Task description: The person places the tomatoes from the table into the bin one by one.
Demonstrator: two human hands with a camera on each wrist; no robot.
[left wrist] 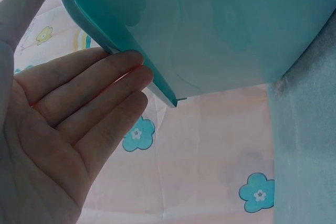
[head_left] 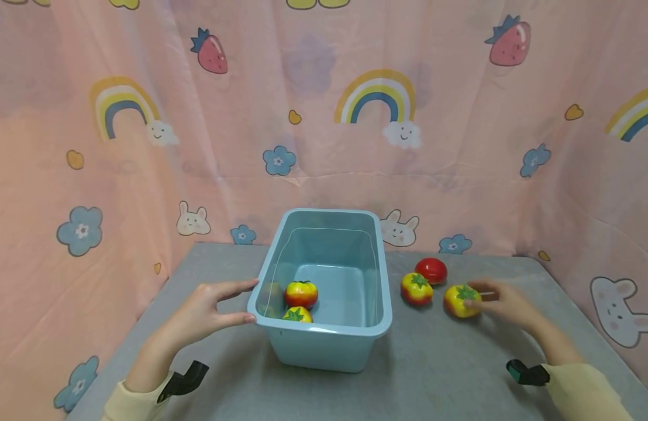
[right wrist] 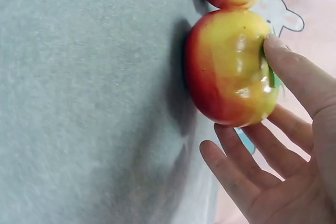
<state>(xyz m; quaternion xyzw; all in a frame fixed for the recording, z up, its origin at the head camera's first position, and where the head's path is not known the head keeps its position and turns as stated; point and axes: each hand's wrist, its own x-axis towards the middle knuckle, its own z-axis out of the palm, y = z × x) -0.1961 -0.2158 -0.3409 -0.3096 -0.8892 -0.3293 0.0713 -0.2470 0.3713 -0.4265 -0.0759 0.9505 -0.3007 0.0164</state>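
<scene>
My left hand (head_left: 210,313) touches the near left corner of a light blue plastic basin (head_left: 324,351), thumb and fingertips at its rim and fingers nearly straight. In the left wrist view the fingers (left wrist: 100,82) lie along the outside of the rim. My right hand (head_left: 508,304) holds a yellow-and-red tomato (head_left: 462,302) with green leaves on top, at the right of the basin. In the right wrist view the thumb (right wrist: 296,69) is on the leafy top, and the other fingers reach to its side and behind it.
Two yellow-and-red tomatoes (head_left: 301,294) lie in the basin's near left part. Left of the held one, another yellow-and-red tomato (head_left: 416,289) and a red one (head_left: 431,271) lie close together on the grey table (head_left: 424,374). A patterned pink curtain (head_left: 324,175) surrounds the table.
</scene>
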